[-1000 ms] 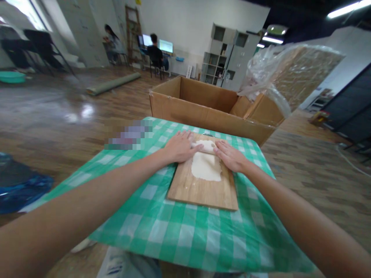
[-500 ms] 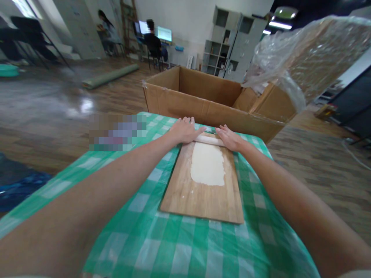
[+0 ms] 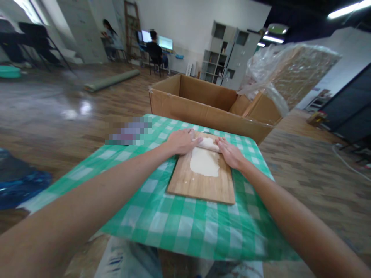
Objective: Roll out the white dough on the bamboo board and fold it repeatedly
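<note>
Two hands (image 3: 182, 142) (image 3: 230, 153), flattened and outstretched, rest on opposite ends of the rolling pin (image 3: 209, 144), which crosses the dough (image 3: 204, 162) between them.

head view (worn camera); faces forward and down; table (image 3: 162, 224) close below; back wall (image 3: 185, 23) far

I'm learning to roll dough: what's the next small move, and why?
Perhaps draw the pale cylindrical rolling pin closer: the left hand and right hand rest on its ends, and most visible flat cream dough lies on its near side.
</note>
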`<state>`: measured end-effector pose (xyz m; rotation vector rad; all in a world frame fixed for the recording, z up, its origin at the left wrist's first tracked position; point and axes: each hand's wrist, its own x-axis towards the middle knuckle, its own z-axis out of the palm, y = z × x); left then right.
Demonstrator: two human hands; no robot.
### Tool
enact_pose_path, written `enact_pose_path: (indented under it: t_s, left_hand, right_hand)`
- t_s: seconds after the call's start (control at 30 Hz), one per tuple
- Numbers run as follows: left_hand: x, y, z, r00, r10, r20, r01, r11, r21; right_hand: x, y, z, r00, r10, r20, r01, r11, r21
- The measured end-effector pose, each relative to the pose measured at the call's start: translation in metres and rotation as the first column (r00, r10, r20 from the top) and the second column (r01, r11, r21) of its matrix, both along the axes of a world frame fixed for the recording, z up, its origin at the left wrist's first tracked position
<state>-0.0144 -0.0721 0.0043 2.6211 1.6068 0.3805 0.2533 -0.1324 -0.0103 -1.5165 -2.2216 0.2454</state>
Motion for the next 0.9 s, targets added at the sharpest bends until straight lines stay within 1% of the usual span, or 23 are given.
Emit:
enact_pose_path:
  t_s: [0.13,0.23,0.33,0.47,0.6,0.67,0.73,0.8,0.9]
  left_hand:
    - [-0.009,-0.020,0.003,0.999,-0.033,-0.003,0.033,0.999,-0.011]
    - [-0.018,-0.036,0.006,0.992,-0.121,-0.032,0.122,0.993,0.003]
    - [-0.029,-0.052,0.006,0.977,-0.203,-0.060,0.205,0.978,0.034]
    - [-0.045,-0.078,0.004,0.969,-0.224,-0.102,0.235,0.964,0.121]
    - [-0.058,-0.102,0.003,0.957,-0.256,-0.133,0.273,0.953,0.132]
    - [-0.061,-0.108,0.002,0.957,-0.261,-0.128,0.277,0.953,0.122]
    - [-0.060,-0.106,0.001,0.961,-0.252,-0.114,0.265,0.958,0.109]
    - [-0.055,-0.096,-0.001,0.968,-0.231,-0.102,0.240,0.967,0.089]
    - [-0.043,-0.068,-0.001,0.980,-0.180,-0.088,0.185,0.981,0.050]
  right_hand:
    - [-0.008,-0.028,0.002,0.997,0.012,0.073,-0.015,0.999,0.043]
    - [-0.014,-0.050,0.004,0.987,0.012,0.161,-0.018,0.999,0.035]
    - [-0.019,-0.070,0.003,0.971,0.009,0.238,-0.023,0.998,0.058]
    - [-0.020,-0.093,0.004,0.958,0.063,0.281,-0.090,0.992,0.086]
    - [-0.021,-0.109,0.010,0.949,0.109,0.297,-0.139,0.987,0.081]
    - [-0.020,-0.111,0.014,0.947,0.119,0.299,-0.146,0.987,0.069]
    - [-0.019,-0.106,0.016,0.948,0.127,0.294,-0.149,0.987,0.054]
    - [-0.019,-0.093,0.018,0.950,0.122,0.288,-0.138,0.990,0.035]
    - [-0.017,-0.062,0.018,0.957,0.098,0.272,-0.099,0.995,-0.010]
